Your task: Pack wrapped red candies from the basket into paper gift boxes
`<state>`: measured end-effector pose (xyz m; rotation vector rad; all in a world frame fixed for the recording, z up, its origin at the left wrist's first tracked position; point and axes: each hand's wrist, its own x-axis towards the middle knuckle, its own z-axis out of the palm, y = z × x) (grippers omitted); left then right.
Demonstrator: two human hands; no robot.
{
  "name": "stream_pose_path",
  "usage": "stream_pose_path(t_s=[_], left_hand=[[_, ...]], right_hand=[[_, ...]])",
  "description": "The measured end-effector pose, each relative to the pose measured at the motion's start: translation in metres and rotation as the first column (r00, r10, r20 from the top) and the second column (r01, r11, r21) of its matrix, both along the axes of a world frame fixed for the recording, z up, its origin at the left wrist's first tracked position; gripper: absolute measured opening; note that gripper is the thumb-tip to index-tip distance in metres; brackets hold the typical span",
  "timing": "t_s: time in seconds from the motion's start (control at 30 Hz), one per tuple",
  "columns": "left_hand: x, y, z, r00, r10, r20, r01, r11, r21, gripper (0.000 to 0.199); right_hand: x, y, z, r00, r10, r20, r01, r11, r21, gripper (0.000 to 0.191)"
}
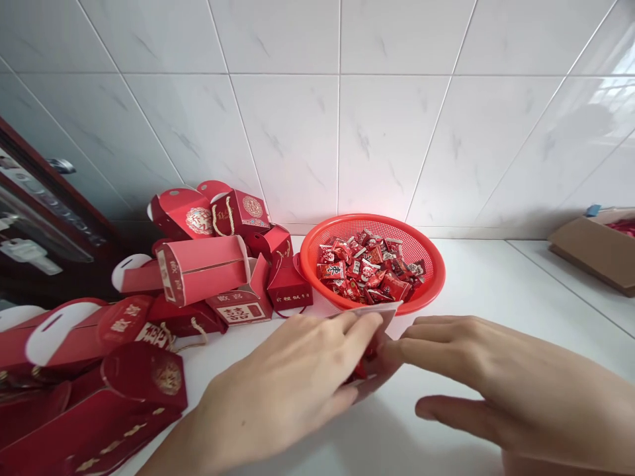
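Note:
Under the fingers of my left hand (297,377) is a small box (389,309), mostly hidden, with a pale flap edge standing up and something red inside. That hand is closed around its near side. My right hand (476,370) comes in from the right, its fingers stretched out and the thumb apart, with the fingertips at the box's right side. Just beyond both hands stands a round red plastic basket (435,264) holding many red wrapped candies (370,268).
Red and pink gift boxes (203,264) with cord handles and gold or white lettering are piled along the left. A brown cardboard box (590,254) sits at the far right. White tiled wall (397,132) closes off the back of the white tabletop (471,277). Keys (30,254) hang at far left.

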<state>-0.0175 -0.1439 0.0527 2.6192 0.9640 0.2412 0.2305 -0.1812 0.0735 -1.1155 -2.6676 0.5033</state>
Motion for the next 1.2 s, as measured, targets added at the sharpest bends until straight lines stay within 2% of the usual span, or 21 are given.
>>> stream_pose_path(t_s=[0.13, 0.3, 0.4, 0.5, 0.6, 0.7, 0.8, 0.83, 0.9, 1.0, 1.07, 1.2], left_hand=[[-0.002, 0.006, 0.002, 0.997, -0.081, -0.004, 0.081, 0.996, -0.025, 0.04], [-0.004, 0.04, 0.009, 0.975, -0.212, 0.073, 0.22, 0.966, -0.134, 0.028], [-0.007, 0.054, 0.013, 0.967, -0.222, 0.126, 0.24, 0.958, -0.154, 0.026], [-0.014, 0.053, 0.02, 0.975, -0.177, 0.138, 0.197, 0.968, -0.154, 0.024], [-0.021, 0.047, 0.027, 0.98, -0.071, 0.187, 0.088, 0.993, -0.082, 0.031], [-0.024, 0.044, 0.028, 0.989, 0.067, 0.13, -0.066, 0.998, -0.007, 0.055], [-0.022, 0.045, 0.022, 0.993, 0.108, -0.042, -0.109, 0.994, -0.017, 0.077], [-0.021, 0.046, 0.02, 0.992, 0.093, -0.085, -0.096, 0.995, -0.035, 0.076], [-0.017, 0.049, 0.018, 0.991, 0.059, -0.122, -0.069, 0.995, -0.073, 0.059], [-0.013, 0.052, 0.018, 0.992, 0.033, -0.122, -0.048, 0.992, -0.116, 0.029], [-0.01, 0.055, 0.019, 0.993, 0.015, -0.115, -0.029, 0.992, -0.126, 0.019], [-0.007, 0.061, 0.016, 0.995, -0.044, -0.088, 0.034, 0.993, -0.114, 0.016]], right_hand=[[0.0, 0.001, 0.001, 0.999, 0.03, -0.044, -0.031, 0.999, -0.008, 0.042], [0.003, 0.015, -0.005, 0.995, -0.027, -0.1, 0.03, 0.999, 0.028, 0.048], [0.005, 0.025, -0.009, 0.994, -0.058, -0.093, 0.06, 0.998, 0.02, 0.052], [0.01, 0.027, -0.01, 0.994, -0.082, -0.077, 0.083, 0.996, 0.014, 0.047], [0.015, 0.025, -0.013, 0.986, -0.159, -0.04, 0.161, 0.986, 0.051, 0.047], [0.016, 0.025, -0.02, 0.962, -0.272, 0.007, 0.269, 0.954, 0.132, 0.068], [0.012, 0.028, -0.024, 0.944, -0.322, 0.075, 0.309, 0.94, 0.147, 0.084], [0.01, 0.029, -0.024, 0.94, -0.328, 0.097, 0.314, 0.94, 0.136, 0.083], [0.005, 0.032, -0.022, 0.932, -0.335, 0.136, 0.325, 0.941, 0.096, 0.07], [-0.001, 0.036, -0.016, 0.937, -0.31, 0.161, 0.312, 0.95, 0.007, 0.029], [-0.004, 0.04, -0.013, 0.946, -0.283, 0.158, 0.293, 0.955, -0.044, 0.004], [-0.008, 0.047, -0.012, 0.952, -0.275, 0.135, 0.286, 0.956, -0.068, 0.024]])
